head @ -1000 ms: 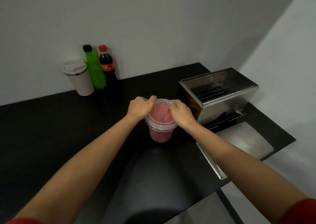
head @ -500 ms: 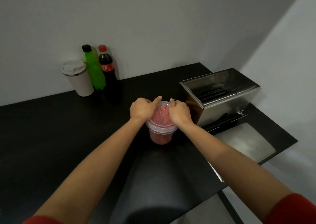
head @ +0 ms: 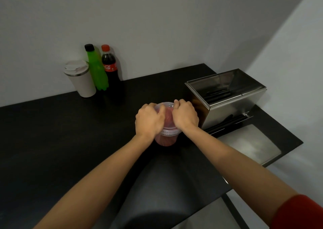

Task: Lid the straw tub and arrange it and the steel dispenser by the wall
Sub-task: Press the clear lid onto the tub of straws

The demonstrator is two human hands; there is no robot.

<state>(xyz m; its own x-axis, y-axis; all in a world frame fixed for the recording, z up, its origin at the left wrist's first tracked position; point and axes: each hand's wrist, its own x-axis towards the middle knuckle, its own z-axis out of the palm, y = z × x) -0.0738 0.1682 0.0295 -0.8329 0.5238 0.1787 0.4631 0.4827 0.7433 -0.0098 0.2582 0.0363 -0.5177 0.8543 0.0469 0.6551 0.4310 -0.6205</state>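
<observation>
Pressing clear round lid [head: 167,104] onto plastic tub [head: 166,139], both hands curled.

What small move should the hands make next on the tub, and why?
Probably press the lid down around its rim until it seats. The left hand and right hand both curl over it on top of the tub, and I cannot tell whether it has snapped shut. The tub stands beside the dispenser, away from the wall; moving it comes after.

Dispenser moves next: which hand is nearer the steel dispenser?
Right. The right hand holds the tub lid just beside the steel dispenser; the left hand holds the lid's opposite side.
</observation>
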